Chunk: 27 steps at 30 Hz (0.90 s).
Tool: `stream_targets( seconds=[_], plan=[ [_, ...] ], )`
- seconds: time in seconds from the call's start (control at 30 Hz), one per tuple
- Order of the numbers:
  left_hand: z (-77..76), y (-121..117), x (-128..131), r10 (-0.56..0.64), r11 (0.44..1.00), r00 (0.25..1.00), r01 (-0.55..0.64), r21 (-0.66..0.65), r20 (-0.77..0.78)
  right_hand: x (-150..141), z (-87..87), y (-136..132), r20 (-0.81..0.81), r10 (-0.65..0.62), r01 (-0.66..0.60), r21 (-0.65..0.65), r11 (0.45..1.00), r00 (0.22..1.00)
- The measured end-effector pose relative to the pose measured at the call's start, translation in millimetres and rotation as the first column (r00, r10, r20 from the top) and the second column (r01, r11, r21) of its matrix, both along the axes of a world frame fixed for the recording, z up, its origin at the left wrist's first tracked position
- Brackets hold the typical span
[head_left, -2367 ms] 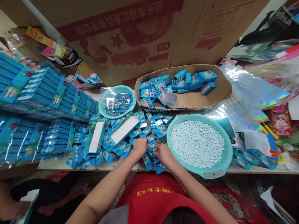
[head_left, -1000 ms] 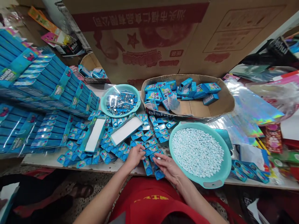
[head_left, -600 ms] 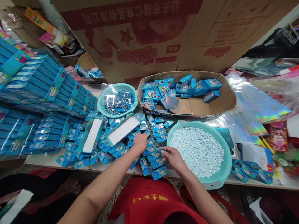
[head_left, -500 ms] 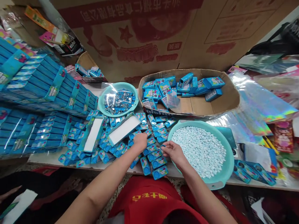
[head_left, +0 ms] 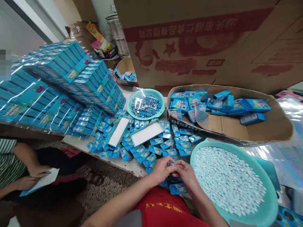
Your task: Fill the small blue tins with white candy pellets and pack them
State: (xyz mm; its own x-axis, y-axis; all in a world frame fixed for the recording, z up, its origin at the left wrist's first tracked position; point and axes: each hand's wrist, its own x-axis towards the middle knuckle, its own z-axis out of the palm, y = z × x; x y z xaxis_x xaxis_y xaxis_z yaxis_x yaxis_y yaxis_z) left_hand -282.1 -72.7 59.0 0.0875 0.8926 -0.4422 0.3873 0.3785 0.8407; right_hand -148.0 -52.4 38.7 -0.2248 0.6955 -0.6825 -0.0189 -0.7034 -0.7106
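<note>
My left hand [head_left: 162, 170] and my right hand [head_left: 185, 172] meet above the table's front edge, fingers pinched together. A bit of a small blue candy case [head_left: 172, 163] shows between the fingertips; the rest is hidden by the fingers. Around and below them lie many blue candy cases [head_left: 178, 189], each with a round recess at one end. Right of my right hand stands a turquoise basin [head_left: 270, 192] filled with pale blue candies [head_left: 227, 176]. Beyond the cases, a smaller turquoise bowl [head_left: 132, 114] holds shiny round blue and silver pieces.
Two white-lined trays [head_left: 147, 133] rest on the cases. A cut-down carton [head_left: 236, 129] with blue boxes sits behind, before a tall cardboard box [head_left: 201, 47]. Wrapped blue boxes [head_left: 59, 78] are stacked at left. Another person's hands [head_left: 35, 176] hold a white-and-blue card.
The view has swung left, bringing the other person into sight. My left hand has left the spread-out cases and come together with my right hand near the front edge.
</note>
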Motion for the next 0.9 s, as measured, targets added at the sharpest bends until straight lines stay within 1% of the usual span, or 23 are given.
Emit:
stream_targets(
  seconds=[0.07,0.1,0.17,0.2,0.23,0.27,0.3,0.33,0.37,0.4,0.43,0.47,0.5,0.53,0.6,0.63,0.7,0.77,0.87,0.9],
  plan=[
    [-8.0,-8,-6,0.112,0.988,0.981,-0.093,-0.125,0.157,-11,-1.0,-6,-0.015,0.043,-0.044,-0.013,0.999,0.999],
    [-11.3,-10,-12,0.148,0.978,0.968,-0.112,-0.177,0.204,-15,-1.7,-8,-0.018,0.07,-0.07,-0.017,0.997,0.997],
    [-15.3,-8,-27,0.179,0.966,0.957,-0.127,-0.224,0.228,-20,-3.7,-10,-0.007,0.134,-0.134,0.001,0.991,0.991],
    [-15.9,-7,-36,0.19,0.966,0.96,-0.146,-0.212,0.205,-23,-4.8,-8,0.03,0.167,-0.168,0.052,0.984,0.986],
    [-15.7,-5,-47,0.207,0.967,0.964,-0.176,-0.185,0.167,-26,-5.9,-5,0.095,0.197,-0.209,0.144,0.967,0.976],
    [-14.9,-4,-57,0.228,0.966,0.965,-0.208,-0.154,0.126,-31,-6.6,2,0.191,0.211,-0.259,0.275,0.926,0.959],
    [-13.5,-3,-67,0.254,0.962,0.963,-0.242,-0.127,0.089,-38,-6.6,10,0.31,0.197,-0.32,0.419,0.85,0.93],
    [-11.9,-4,-76,0.28,0.956,0.958,-0.272,-0.109,0.063,-47,-5.4,20,0.435,0.16,-0.401,0.544,0.737,0.886],
    [-10.1,-5,-83,0.3,0.95,0.953,-0.294,-0.106,0.05,-59,-3.0,30,0.556,0.115,-0.505,0.625,0.595,0.823],
    [-8.4,-7,-89,0.314,0.945,0.948,-0.307,-0.117,0.048,-71,0.4,41,0.66,0.06,-0.604,0.642,0.473,0.749],
    [-7.2,-10,-94,0.322,0.94,0.945,-0.313,-0.134,0.053,-84,4.0,52,0.76,0.064,-0.728,0.59,0.349,0.647],
    [-7.0,-12,-99,0.325,0.938,0.944,-0.314,-0.147,0.057,-96,7.0,64,0.843,0.083,-0.833,0.504,0.227,0.532],
    [-8.2,-14,-104,0.323,0.938,0.945,-0.311,-0.155,0.059,-106,8.5,75,0.871,0.086,-0.867,0.462,0.19,0.483],
    [-11.0,-15,-110,0.313,0.942,0.948,-0.302,-0.149,0.054,-113,8.2,86,0.892,0.079,-0.887,0.425,0.182,0.444],
    [-20.0,-13,-122,0.306,0.941,0.952,-0.301,-0.157,0.006,-117,4.1,103,0.924,0.069,-0.918,0.36,0.167,0.375],
    [-25.0,-11,-129,0.308,0.939,0.951,-0.305,-0.157,-0.008,-115,1.9,107,0.935,0.064,-0.928,0.334,0.166,0.348],
    [-32.4,-10,-140,0.28,0.941,0.96,-0.277,-0.195,-0.017,-106,0.4,105,0.948,0.053,-0.938,0.302,0.173,0.315],
    [-35.3,-11,-146,0.223,0.95,0.974,-0.223,-0.218,-0.026,-94,2.1,95,0.953,0.05,-0.936,0.284,0.208,0.3],
    [-33.1,-13,-146,0.075,0.971,0.997,-0.079,-0.228,-0.027,-73,3.0,80,0.953,0.053,-0.92,0.272,0.282,0.298],
    [-30.7,-12,-142,0.022,0.971,1.0,-0.024,-0.236,-0.014,-66,1.8,76,0.951,0.054,-0.915,0.275,0.294,0.304]
  ],
)
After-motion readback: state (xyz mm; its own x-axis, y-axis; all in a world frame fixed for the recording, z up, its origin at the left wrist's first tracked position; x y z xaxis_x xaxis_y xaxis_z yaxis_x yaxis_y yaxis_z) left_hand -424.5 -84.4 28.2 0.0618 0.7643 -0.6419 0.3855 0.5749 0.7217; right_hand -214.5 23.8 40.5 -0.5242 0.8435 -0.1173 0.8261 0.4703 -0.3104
